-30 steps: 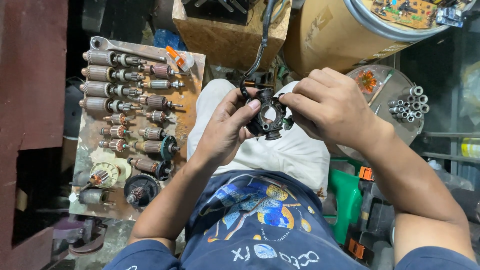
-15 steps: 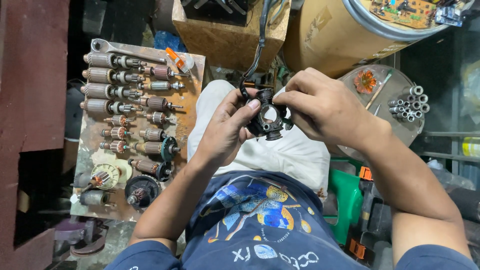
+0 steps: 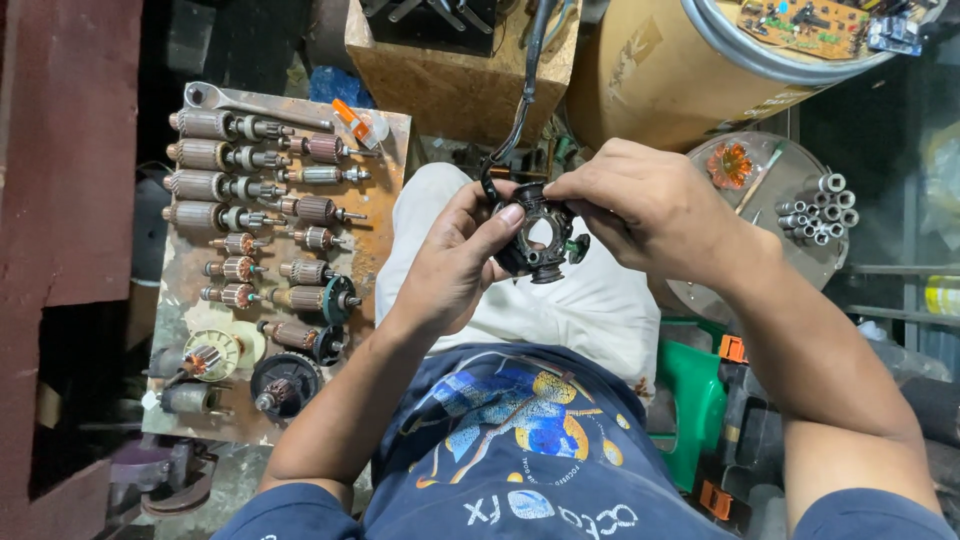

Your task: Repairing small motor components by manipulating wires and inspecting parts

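Observation:
A black ring-shaped motor part (image 3: 537, 243) with a hollow centre sits between both hands above my lap. My left hand (image 3: 452, 262) cups it from the left, thumb pressed on its upper rim. My right hand (image 3: 645, 208) pinches its top right edge with the fingertips. A black cable (image 3: 522, 100) runs from the part up toward the wooden block at the top.
A rusty board (image 3: 385, 150) on my left carries several motor armatures (image 3: 215, 155) in rows and a wrench (image 3: 245, 100). A wooden block (image 3: 460, 70) and a tan drum (image 3: 650, 70) stand ahead. A clear lid (image 3: 770, 200) with small metal sleeves (image 3: 815, 210) lies right; a green stool (image 3: 690, 400) below it.
The hands and the black part have barely shifted; the right fingers have adjusted slightly on the part's upper edge.

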